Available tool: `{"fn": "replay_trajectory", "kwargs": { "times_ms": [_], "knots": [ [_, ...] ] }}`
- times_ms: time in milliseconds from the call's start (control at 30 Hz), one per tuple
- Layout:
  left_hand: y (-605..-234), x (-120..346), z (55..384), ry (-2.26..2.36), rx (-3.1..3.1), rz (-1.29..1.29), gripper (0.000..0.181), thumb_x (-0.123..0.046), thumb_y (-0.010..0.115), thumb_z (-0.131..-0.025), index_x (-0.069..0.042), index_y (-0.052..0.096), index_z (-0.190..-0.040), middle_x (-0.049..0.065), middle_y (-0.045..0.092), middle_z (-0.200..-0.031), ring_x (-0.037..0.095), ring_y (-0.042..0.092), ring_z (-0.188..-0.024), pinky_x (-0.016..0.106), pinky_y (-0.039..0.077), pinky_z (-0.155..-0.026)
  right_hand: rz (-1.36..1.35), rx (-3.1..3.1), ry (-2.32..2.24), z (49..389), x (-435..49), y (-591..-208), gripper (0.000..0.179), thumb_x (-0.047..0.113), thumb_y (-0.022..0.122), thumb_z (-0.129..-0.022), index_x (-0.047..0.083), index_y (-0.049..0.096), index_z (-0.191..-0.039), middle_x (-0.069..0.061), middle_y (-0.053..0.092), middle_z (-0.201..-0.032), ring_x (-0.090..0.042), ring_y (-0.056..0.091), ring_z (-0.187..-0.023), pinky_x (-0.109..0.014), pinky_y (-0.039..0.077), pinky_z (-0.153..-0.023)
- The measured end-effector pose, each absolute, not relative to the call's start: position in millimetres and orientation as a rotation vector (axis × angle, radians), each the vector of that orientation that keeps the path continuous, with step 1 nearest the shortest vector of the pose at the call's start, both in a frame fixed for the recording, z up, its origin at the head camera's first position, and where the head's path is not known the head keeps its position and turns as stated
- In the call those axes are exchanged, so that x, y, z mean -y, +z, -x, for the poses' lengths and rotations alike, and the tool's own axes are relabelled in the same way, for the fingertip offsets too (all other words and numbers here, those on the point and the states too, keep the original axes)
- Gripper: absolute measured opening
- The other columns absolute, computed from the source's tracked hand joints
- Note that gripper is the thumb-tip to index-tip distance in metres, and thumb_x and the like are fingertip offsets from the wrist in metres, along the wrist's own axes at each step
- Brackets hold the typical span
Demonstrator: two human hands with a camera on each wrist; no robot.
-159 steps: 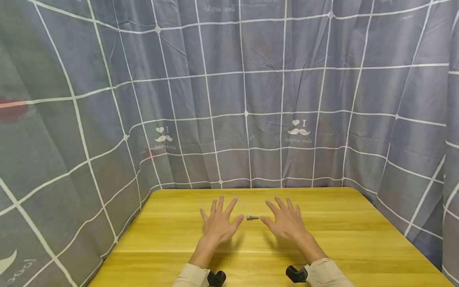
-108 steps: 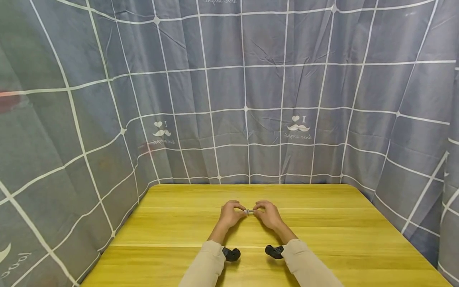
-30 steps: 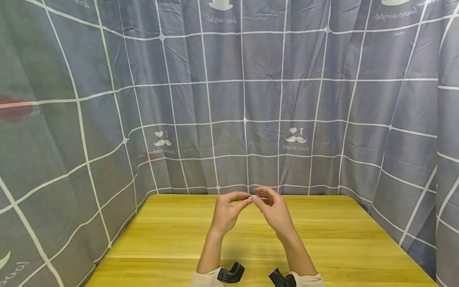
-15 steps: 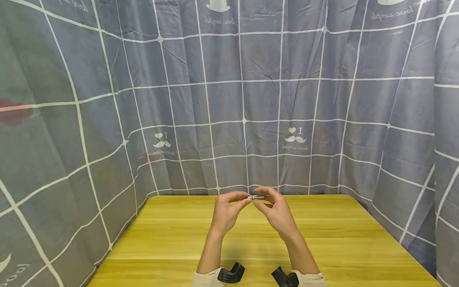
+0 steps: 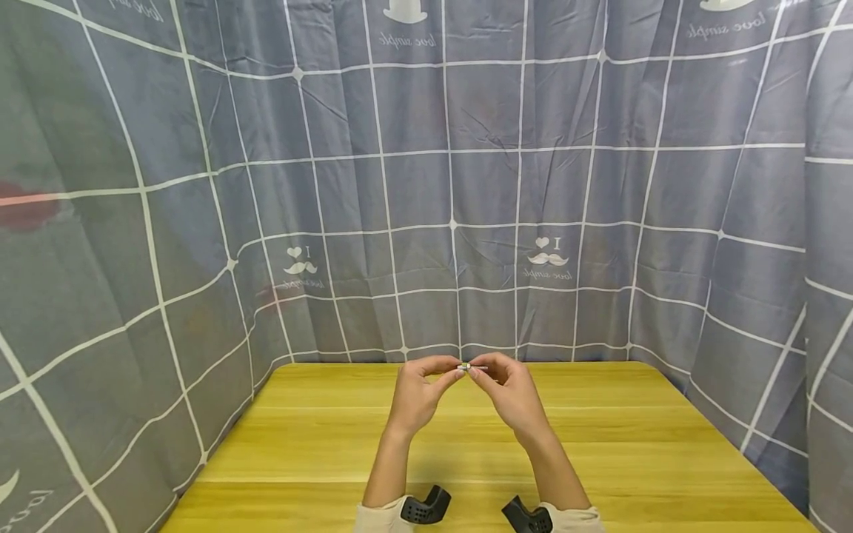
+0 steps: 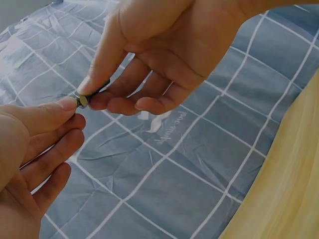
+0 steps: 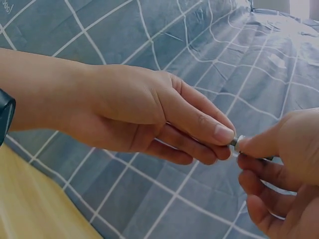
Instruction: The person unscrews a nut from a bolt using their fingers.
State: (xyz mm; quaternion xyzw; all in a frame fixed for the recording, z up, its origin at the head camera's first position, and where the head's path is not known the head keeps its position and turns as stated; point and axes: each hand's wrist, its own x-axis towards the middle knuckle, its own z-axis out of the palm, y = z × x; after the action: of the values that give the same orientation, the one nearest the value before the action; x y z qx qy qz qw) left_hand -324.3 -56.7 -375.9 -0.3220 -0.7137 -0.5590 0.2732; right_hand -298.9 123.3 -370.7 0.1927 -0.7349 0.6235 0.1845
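Note:
A small metal bolt (image 5: 483,368) with a nut (image 6: 83,101) on it is held level above the table, between both hands. My left hand (image 5: 416,400) pinches the head end between thumb and forefinger; the fingertips cover most of the head. From the other side, my right hand (image 5: 521,400) pinches the nut with thumb and forefinger, its thumb lying over it in the left wrist view. Past those fingers, the dark end of the shank shows in both wrist views. The other fingers of the left hand (image 6: 37,154) and right hand (image 7: 284,174) curl loosely below.
The yellow wood-grain table (image 5: 466,459) stretches beneath the hands. A grey-blue curtain (image 5: 426,185) with white grid lines surrounds its back and sides. Black wrist devices (image 5: 426,505) sit at both cuffs.
The bolt, first lying on the table between two spread hands, has been picked up and lifted. Half a second ago the right fingers were spread off the nut; now they pinch it.

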Motion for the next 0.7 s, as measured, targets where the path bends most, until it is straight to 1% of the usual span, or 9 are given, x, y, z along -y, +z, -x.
{"fn": "replay_trajectory", "kwargs": {
  "times_ms": [100,200,267,367,467,533,600,700],
  "knots": [
    [-375.9,58.5,324.8,-1.512,1.932,0.855,0.008,-0.009,0.081,-0.091,-0.007,0.082,-0.098,0.000,0.078,-0.095,0.021,0.073,-0.090,0.036,0.058,-0.080,-0.553,2.100,1.738,299.5,-122.5,-370.6,0.022,0.004,0.073,-0.097,0.004,0.071,-0.118,-0.013,0.068,-0.115,-0.030,0.065,-0.100,-0.042,0.051,-0.088],
    [-376.1,58.4,325.1,-1.533,1.918,0.856,0.009,-0.006,0.081,-0.090,-0.006,0.082,-0.099,0.002,0.078,-0.095,0.022,0.073,-0.090,0.039,0.058,-0.080,-0.538,2.135,1.733,300.0,-120.9,-370.4,0.030,0.009,0.074,-0.097,0.006,0.068,-0.126,-0.012,0.065,-0.123,-0.029,0.064,-0.105,-0.043,0.050,-0.090],
    [-376.0,57.1,324.9,-1.551,1.897,0.868,0.009,-0.004,0.081,-0.089,-0.004,0.081,-0.099,0.003,0.078,-0.095,0.025,0.073,-0.089,0.044,0.059,-0.079,-0.518,2.147,1.744,299.5,-120.4,-370.5,0.028,0.015,0.073,-0.099,0.006,0.068,-0.125,-0.011,0.066,-0.121,-0.029,0.063,-0.104,-0.042,0.050,-0.088],
    [-376.4,55.5,324.6,-1.556,1.881,0.881,0.010,-0.002,0.080,-0.089,-0.003,0.081,-0.099,0.006,0.078,-0.095,0.028,0.073,-0.089,0.049,0.058,-0.079,-0.480,2.140,1.751,298.8,-119.7,-370.9,0.022,0.022,0.069,-0.102,0.004,0.072,-0.115,-0.008,0.068,-0.109,-0.027,0.062,-0.097,-0.041,0.051,-0.084],
    [-377.2,55.6,324.3,-1.548,1.903,0.878,0.009,-0.004,0.080,-0.090,-0.004,0.081,-0.099,0.003,0.078,-0.095,0.026,0.073,-0.090,0.050,0.058,-0.080,-0.463,2.125,1.760,298.3,-120.1,-371.9,0.017,0.019,0.069,-0.102,0.004,0.074,-0.108,-0.008,0.069,-0.102,-0.026,0.063,-0.093,-0.040,0.051,-0.083],
    [-378.0,56.4,324.3,-1.535,1.926,0.864,0.009,-0.005,0.080,-0.091,-0.007,0.082,-0.099,0.001,0.078,-0.096,0.024,0.073,-0.090,0.048,0.058,-0.081,-0.478,2.114,1.775,298.2,-120.5,-372.6,0.014,0.015,0.071,-0.100,0.004,0.074,-0.109,-0.008,0.069,-0.106,-0.025,0.065,-0.097,-0.041,0.052,-0.086],
    [-378.3,57.5,324.7,-1.524,1.943,0.856,0.008,-0.007,0.079,-0.092,-0.008,0.082,-0.100,-0.001,0.078,-0.096,0.022,0.073,-0.091,0.048,0.058,-0.082,-0.513,2.103,1.786,298.3,-120.8,-372.5,0.015,0.009,0.073,-0.098,0.004,0.073,-0.112,-0.009,0.069,-0.112,-0.027,0.066,-0.101,-0.042,0.053,-0.089],
    [-377.7,58.2,325.8,-1.503,1.939,0.852,0.009,-0.008,0.079,-0.092,-0.009,0.082,-0.100,-0.002,0.078,-0.097,0.022,0.073,-0.092,0.047,0.058,-0.082,-0.563,2.100,1.787,299.0,-121.0,-370.5,0.027,0.004,0.075,-0.095,0.005,0.069,-0.122,-0.010,0.066,-0.123,-0.030,0.066,-0.110,-0.046,0.052,-0.093]
  ]
}}
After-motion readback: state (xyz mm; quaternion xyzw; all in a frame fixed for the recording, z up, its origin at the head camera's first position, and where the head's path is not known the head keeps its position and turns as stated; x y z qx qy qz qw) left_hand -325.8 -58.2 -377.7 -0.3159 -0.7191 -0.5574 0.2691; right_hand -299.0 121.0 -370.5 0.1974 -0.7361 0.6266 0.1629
